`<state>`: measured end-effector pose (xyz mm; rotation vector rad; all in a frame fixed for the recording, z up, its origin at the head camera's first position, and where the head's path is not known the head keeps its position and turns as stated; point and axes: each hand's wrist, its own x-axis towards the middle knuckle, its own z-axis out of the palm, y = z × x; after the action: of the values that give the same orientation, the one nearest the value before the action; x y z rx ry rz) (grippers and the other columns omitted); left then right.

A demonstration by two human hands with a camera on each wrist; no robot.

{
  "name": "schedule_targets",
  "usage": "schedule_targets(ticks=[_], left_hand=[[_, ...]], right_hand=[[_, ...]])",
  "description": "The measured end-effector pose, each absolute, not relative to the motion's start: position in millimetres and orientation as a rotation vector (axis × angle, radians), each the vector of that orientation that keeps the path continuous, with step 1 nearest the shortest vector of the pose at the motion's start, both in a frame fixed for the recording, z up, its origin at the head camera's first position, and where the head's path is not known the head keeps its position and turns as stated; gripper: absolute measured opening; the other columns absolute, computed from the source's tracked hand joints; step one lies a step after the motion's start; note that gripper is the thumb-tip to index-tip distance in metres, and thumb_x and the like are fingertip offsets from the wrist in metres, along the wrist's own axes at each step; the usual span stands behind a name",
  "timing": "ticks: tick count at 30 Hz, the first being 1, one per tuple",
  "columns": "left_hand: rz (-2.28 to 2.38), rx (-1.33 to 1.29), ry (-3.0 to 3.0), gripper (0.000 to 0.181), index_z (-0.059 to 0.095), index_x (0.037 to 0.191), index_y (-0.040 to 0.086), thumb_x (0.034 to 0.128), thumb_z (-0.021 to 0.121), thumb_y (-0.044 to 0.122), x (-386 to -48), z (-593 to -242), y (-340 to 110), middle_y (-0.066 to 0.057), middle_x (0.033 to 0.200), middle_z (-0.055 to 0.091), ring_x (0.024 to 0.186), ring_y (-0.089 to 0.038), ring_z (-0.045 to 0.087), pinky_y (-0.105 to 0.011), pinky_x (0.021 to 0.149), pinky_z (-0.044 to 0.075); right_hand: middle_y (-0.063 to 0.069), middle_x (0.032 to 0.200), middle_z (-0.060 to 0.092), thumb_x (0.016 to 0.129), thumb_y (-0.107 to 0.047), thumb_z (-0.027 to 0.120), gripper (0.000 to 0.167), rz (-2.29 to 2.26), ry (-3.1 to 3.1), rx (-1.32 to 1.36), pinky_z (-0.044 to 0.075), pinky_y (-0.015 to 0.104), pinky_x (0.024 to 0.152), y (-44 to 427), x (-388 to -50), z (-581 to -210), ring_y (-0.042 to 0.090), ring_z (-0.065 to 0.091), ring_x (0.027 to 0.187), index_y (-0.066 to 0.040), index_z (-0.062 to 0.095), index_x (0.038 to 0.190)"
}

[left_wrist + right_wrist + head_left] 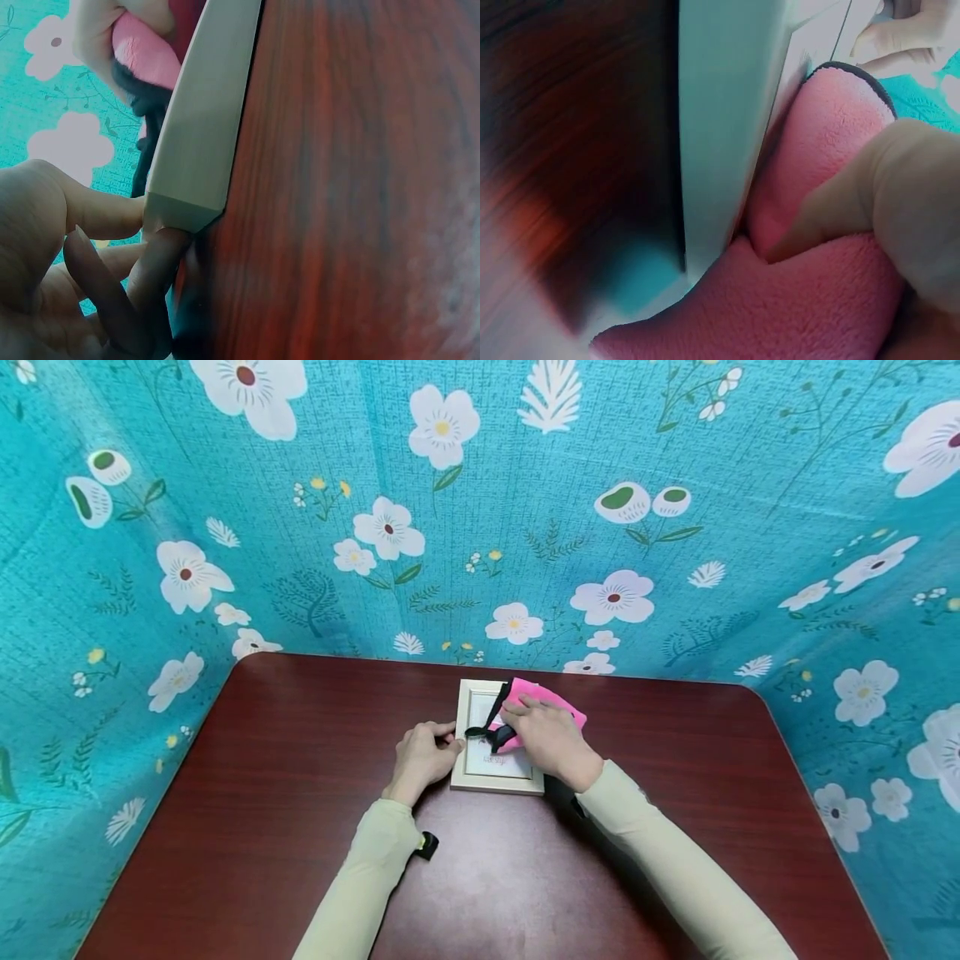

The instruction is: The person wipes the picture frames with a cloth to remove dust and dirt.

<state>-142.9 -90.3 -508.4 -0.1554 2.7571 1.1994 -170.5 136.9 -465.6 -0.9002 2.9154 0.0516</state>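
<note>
A picture frame (498,786) with a pale gold border lies flat on the table, a printed sheet showing inside it. At its left side, my left hand (422,758) pinches the border; the left wrist view shows the thumb (105,214) on the face and a finger against the outer side. My right hand (552,737) grips a bunched pink cloth (551,694) with black edging, pressed on the upper right of the frame. The right wrist view shows the fluffy pink cloth (780,300) folded about the thumb and spilling over the frame's edge.
The dark red-brown wooden table (300,735) has rounded far corners. A blue flowered curtain (480,527) hangs behind it and at both sides. A small black device (427,846) is worn at the left wrist.
</note>
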Motion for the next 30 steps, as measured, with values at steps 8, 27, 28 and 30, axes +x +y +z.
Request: schedule_targets(ticks=[8, 27, 28, 30], left_hand=[[1.180, -0.185, 2.749, 0.037, 0.077, 0.134, 0.025, 0.0970, 0.075, 0.032, -142.7, -508.5, -92.3, 0.006, 0.104, 0.072, 0.116, -0.027, 0.066, -0.052, 0.107, 0.046], [1.104, -0.186, 2.780, 0.028, 0.081, 0.120, 0.018, 0.0935, 0.074, 0.024, -144.9, -510.9, -90.4, -0.006, 0.118, 0.078, 0.115, -0.036, 0.071, -0.056, 0.102, 0.053], [1.102, -0.192, 2.780, 0.034, 0.080, 0.126, 0.018, 0.0927, 0.073, 0.021, -145.3, -510.9, -90.6, -0.007, 0.121, 0.078, 0.116, -0.037, 0.071, -0.055, 0.102, 0.053], [1.104, -0.182, 2.787, 0.043, 0.078, 0.133, 0.021, 0.0905, 0.071, 0.016, -146.0, -511.3, -91.6, -0.009, 0.129, 0.076, 0.121, -0.039, 0.069, -0.056, 0.103, 0.052]], right_hand=[[0.005, 0.147, 0.068, 0.094, -0.009, 0.076, 0.048, 0.061, 2.978, -0.932, 0.056, 0.047, 0.108, 153.0, -171.2, -464.6, 0.031, 0.055, 0.147, -0.016, 0.072, 0.141], [0.008, 0.147, 0.066, 0.086, 0.009, 0.063, 0.066, -0.679, 2.770, -1.048, 0.057, 0.043, 0.102, 119.5, -162.5, -476.0, 0.025, 0.064, 0.132, -0.010, 0.062, 0.149], [0.010, 0.151, 0.064, 0.085, 0.010, 0.062, 0.069, -0.659, 2.744, -1.048, 0.056, 0.044, 0.105, 117.6, -160.8, -477.4, 0.026, 0.061, 0.138, -0.009, 0.061, 0.151], [0.012, 0.154, 0.061, 0.086, 0.011, 0.062, 0.069, -0.604, 2.722, -1.056, 0.056, 0.047, 0.106, 114.8, -159.3, -479.4, 0.031, 0.057, 0.144, -0.009, 0.061, 0.151]])
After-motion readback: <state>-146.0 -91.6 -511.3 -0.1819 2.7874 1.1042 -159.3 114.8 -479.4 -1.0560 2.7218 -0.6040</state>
